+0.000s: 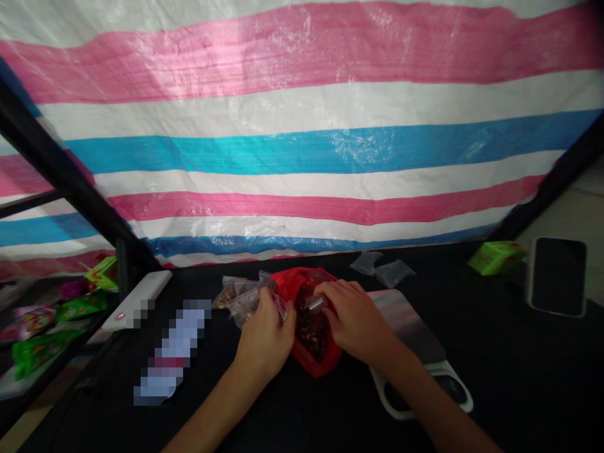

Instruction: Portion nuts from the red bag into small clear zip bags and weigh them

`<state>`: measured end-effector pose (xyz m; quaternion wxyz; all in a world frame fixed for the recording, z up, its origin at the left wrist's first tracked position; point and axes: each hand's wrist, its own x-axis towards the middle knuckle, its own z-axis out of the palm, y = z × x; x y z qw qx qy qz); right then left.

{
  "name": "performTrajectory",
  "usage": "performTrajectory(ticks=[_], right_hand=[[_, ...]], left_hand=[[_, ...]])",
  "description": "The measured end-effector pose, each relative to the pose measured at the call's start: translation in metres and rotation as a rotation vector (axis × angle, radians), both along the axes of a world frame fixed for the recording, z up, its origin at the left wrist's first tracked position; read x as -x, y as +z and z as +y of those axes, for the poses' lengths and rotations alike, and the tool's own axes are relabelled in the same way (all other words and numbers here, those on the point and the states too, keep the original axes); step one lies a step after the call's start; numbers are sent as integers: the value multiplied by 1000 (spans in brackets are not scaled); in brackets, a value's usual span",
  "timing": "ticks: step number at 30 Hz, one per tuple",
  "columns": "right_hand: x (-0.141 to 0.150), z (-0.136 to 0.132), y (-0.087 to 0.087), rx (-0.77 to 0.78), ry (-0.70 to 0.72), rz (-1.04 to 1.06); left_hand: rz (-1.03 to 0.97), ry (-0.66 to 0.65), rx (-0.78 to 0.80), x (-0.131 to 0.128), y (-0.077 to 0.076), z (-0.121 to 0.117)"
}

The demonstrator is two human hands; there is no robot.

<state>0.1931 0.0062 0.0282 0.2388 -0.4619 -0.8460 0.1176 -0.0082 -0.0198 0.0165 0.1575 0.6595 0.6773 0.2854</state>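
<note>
An open red plastic bag [296, 282] stands on the black table, with dark brown loose bits [311, 333] inside it. At its left edge my left hand [267, 333] is closed, thumb and fingers pinching a clear zip bag [282, 306]. My right hand [353, 321] reaches over the red bag's right side. Its curled fingers grip a short, shiny silvery cylinder [317, 304] above the bits; the rest of that piece is hidden. Several small filled zip bags [226, 294] lie just left of the red bag, partly behind my left hand.
A white kitchen scale [406, 321] sits under my right forearm. Flat clear bags [395, 273] lie behind it. Farther right are a green box [495, 258] and a dark-screened device [557, 277]. A white power-bank-like slab [141, 299] lies left, beside a rack with colourful packets [82, 306].
</note>
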Motion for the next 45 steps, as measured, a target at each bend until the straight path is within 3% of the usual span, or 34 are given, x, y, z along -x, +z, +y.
performTrajectory(ticks=[5, 11, 14, 25, 31, 39, 45], right_hand=[[1, 3, -8, 6, -63, -109], [0, 3, -12, 9, -42, -82], [-1, 5, -14, -22, -37, -78], [2, 2, -14, 44, 114, 36], [8, -4, -12, 107, 151, 81], [9, -3, -18, 222, 83, 199], [11, -6, -12, 314, 154, 258]], left_hand=[[-167, -103, 39, -7, -18, -1], [-571, -179, -27, -6, -38, 15], [-806, -187, -15, -10, -37, 20], [-1200, 50, 92, -14, -26, 18], [-1246, 86, 69, -17, -24, 16], [-1148, 75, -2, -17, -25, 16], [-1235, 132, 19, -17, -21, 16]])
